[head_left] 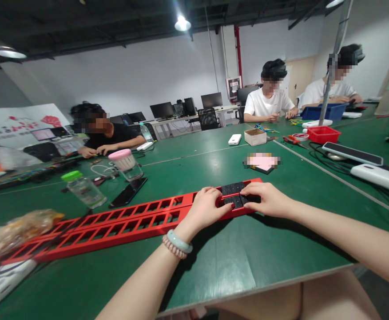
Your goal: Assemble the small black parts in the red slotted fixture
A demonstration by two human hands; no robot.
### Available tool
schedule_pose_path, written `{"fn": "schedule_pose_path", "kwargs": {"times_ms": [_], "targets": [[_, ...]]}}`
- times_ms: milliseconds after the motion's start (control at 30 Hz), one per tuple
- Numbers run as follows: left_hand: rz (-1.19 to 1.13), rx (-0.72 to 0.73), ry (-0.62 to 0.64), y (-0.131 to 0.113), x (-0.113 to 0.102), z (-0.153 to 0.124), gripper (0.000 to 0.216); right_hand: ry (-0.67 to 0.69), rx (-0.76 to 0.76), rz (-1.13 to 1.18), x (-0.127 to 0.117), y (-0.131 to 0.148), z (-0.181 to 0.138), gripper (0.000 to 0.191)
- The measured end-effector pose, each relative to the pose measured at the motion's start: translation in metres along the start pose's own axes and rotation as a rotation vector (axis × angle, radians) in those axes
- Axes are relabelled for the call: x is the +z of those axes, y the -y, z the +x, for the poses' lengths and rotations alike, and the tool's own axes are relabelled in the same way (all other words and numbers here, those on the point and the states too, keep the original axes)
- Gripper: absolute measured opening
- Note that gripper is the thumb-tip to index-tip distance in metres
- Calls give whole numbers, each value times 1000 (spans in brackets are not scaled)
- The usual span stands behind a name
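Blocks [233,188], all black, sit in the right end of one long red frame [114,226] on the green tabletop [221,258]. The left hand [208,204] and right hand [269,200] hide some, so I cannot count them. Each grip is a bit apart and touches the blocks; I cannot tell if either one squeezes. One bag [21,229] hides part of the frame's left end. Behind the frame are one dark phone [128,192], one green-lidded bottle [88,191] and one pink-lidded jar [126,165]. Farther off sit three people [268,104].
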State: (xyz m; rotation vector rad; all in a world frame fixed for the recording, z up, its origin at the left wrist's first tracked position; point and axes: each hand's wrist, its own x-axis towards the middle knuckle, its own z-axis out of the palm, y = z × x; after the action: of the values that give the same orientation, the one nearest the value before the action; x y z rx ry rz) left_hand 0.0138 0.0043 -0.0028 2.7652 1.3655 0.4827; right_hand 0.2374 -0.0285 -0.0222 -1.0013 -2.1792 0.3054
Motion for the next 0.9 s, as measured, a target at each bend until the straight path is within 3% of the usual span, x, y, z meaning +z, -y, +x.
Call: {"fn": "schedule_pose_path", "kwargs": {"times_ms": [333,900], "targets": [[4,21,7,-1,-1,-1,31,75,-66,-137,2,0,-1,21],[-26,4,5,1,1,0,32,69,-89,-125,-1,-1,0,21]]}}
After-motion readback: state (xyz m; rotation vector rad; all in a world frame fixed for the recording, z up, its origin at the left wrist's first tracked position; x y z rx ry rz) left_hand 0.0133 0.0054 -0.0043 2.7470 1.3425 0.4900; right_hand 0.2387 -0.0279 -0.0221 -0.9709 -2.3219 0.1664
